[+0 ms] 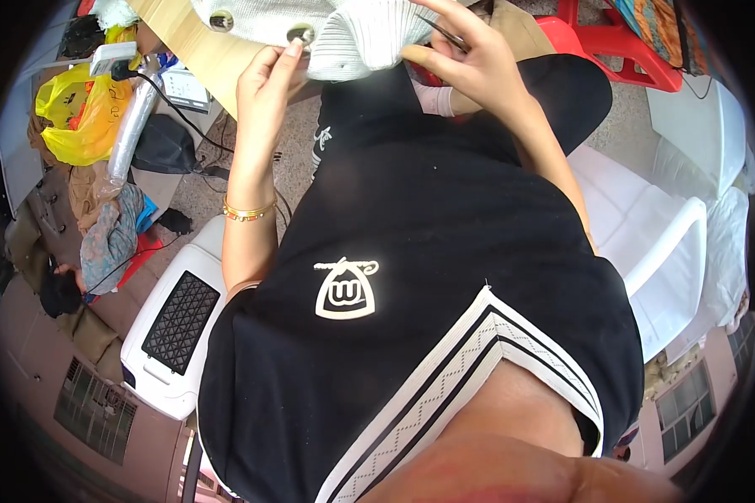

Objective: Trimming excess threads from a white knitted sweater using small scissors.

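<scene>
A pale grey ribbed knit garment (365, 38) lies at the top of the view, partly cut off by the upper edge. Two dark round spots with pale rims show on it; whether they are buttons or holes, I cannot tell. My left hand (264, 88) pinches the garment's left part between thumb and index finger, beside one of these spots. In my right hand (482, 71) is a slim dark pointed tool (446, 35), its tip toward the knit. My right thumb, yellowish at its end, touches the garment's right edge.
A wooden tabletop (197, 50) lies under the garment. To the left are a yellow plastic bag (80, 117), black cables and a white box-like unit with a black grille (180, 323). A red stool (612, 50) and a white plastic chair (667, 268) are on the right.
</scene>
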